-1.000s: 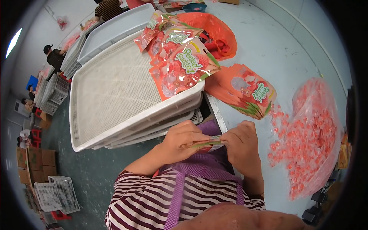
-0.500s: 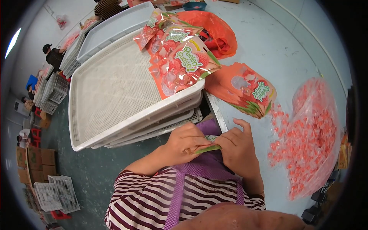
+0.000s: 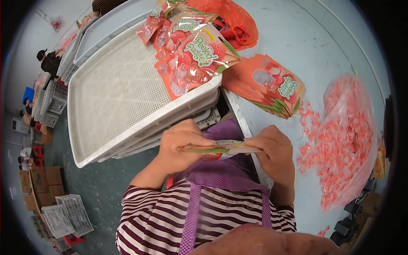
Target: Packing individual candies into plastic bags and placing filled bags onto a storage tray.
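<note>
A pink and green printed candy pouch (image 3: 231, 147) is stretched level between my two hands in front of the purple apron. My left hand (image 3: 180, 142) pinches its left end, and my right hand (image 3: 274, 148) grips the opposite end between thumb and fingers. The pouch is seen nearly edge-on, so I cannot tell whether its mouth is sealed. Ahead, several plump pouches (image 3: 199, 55) of the same print lie on the right part of a white mesh tray (image 3: 121, 80). Right of the tray, flat-looking pouches (image 3: 272, 83) are piled on the table.
Small red wrapped candies (image 3: 340, 157) spill from a clear bag at the table's right. A red plastic bag (image 3: 246, 25) sits beyond the pouches. The mesh tray tops a stack at the table edge. Cardboard boxes (image 3: 40, 178) and white crates (image 3: 70, 214) stand at left; people work farther off.
Both hands have drawn apart and slightly forward, pulling the pouch from bunched to a straight, taut line. The view has shifted, so the tray and table sit a bit higher.
</note>
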